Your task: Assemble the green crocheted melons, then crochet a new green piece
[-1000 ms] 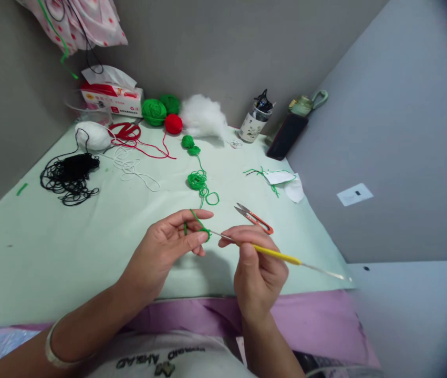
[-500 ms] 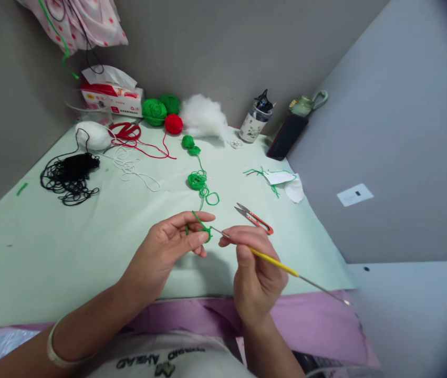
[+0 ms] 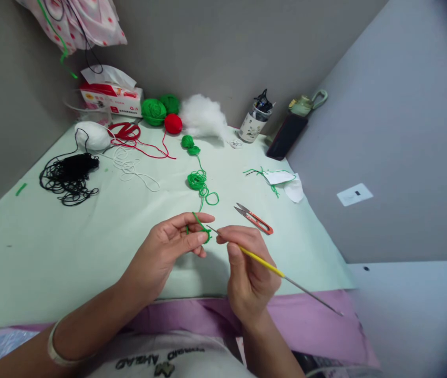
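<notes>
My left hand (image 3: 168, 252) pinches a small bit of green crochet work (image 3: 205, 231), with green yarn looped over the forefinger. The strand runs up the table to a small green yarn pile (image 3: 197, 181). My right hand (image 3: 247, 268) grips a yellow-handled crochet hook (image 3: 262, 263), its metal tip in the green loop at my left fingertips. The hook's long tail slants down to the right. Orange thread snips (image 3: 255, 219) lie just beyond my right hand.
On the pale green table (image 3: 30, 247) lie black yarn (image 3: 69, 176), white yarn (image 3: 93, 135), red scissors (image 3: 125, 130), green and red balls (image 3: 154, 111), white stuffing (image 3: 203, 116), a tissue box (image 3: 112, 98), a cup (image 3: 253, 125), a dark phone (image 3: 287, 136) and paper scraps (image 3: 286, 181). Grey walls close in.
My right hand has shifted slightly left and tipped the hook, so its tail end has swung downward. The left hand has stayed nearly still with the yarn.
</notes>
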Available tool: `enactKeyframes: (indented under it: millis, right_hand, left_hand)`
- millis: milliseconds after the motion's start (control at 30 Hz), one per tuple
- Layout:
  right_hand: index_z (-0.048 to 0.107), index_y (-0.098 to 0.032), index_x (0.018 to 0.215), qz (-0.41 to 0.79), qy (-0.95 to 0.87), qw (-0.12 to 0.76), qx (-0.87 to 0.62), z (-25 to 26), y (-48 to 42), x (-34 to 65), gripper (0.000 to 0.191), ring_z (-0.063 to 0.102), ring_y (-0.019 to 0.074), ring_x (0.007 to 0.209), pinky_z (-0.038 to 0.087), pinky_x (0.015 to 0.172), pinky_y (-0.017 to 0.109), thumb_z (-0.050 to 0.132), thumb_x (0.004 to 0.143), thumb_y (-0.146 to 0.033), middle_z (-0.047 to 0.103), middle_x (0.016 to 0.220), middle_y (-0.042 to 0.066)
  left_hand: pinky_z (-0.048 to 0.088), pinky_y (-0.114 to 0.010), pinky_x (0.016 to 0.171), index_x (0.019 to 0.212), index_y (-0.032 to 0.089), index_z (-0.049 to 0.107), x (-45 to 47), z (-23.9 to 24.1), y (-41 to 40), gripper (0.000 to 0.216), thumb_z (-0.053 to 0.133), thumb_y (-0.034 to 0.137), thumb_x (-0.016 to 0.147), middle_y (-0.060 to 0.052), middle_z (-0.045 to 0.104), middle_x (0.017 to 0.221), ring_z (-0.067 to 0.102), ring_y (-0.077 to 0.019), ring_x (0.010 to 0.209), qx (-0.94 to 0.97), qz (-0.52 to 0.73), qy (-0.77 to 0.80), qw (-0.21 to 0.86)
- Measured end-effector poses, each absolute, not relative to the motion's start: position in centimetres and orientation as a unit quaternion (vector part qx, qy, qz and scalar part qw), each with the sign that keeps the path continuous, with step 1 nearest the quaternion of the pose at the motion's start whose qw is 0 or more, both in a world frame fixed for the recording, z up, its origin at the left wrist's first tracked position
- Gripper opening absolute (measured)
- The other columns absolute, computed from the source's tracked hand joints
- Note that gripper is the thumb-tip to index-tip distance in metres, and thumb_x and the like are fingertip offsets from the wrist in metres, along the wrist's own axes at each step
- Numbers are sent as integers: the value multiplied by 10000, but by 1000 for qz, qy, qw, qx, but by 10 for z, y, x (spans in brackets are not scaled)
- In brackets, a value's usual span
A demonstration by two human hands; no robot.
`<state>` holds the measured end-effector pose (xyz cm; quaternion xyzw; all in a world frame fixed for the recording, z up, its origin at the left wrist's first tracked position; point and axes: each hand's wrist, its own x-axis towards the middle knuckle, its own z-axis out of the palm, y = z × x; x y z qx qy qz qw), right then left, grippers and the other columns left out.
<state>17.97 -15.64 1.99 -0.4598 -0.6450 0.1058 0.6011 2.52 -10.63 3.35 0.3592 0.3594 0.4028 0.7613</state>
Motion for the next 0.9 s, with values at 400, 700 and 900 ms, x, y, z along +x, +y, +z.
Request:
enactKeyframes:
  millis: [400, 700, 900]
  right_hand:
    - [721, -211, 1075, 123, -620, 639, -439, 22, -156, 178, 275, 691, 191, 872, 560, 740, 358, 520, 978, -52, 747, 932, 45]
    - [721, -214, 1085, 132, -621, 639, -434, 23, -156, 179, 285, 689, 190, 875, 553, 754, 351, 521, 973, -44, 743, 937, 43]
    - [736, -224, 1028, 197, -596, 649, -431, 24, -153, 179, 235, 676, 170, 843, 556, 760, 333, 535, 999, -106, 732, 911, 34]
  left_hand:
    - [452, -216, 667, 1015, 263, 818, 24, 35, -105, 181, 821, 255, 835, 50, 641, 851, 617, -53, 632, 357, 401, 355, 766]
    - [453, -211, 679, 1031, 275, 814, 24, 34, -104, 185, 812, 261, 847, 50, 643, 866, 618, -50, 647, 372, 397, 354, 760]
    - [478, -217, 674, 1061, 250, 802, 22, 33, -103, 215, 814, 281, 848, 45, 614, 814, 616, -64, 642, 392, 390, 352, 755]
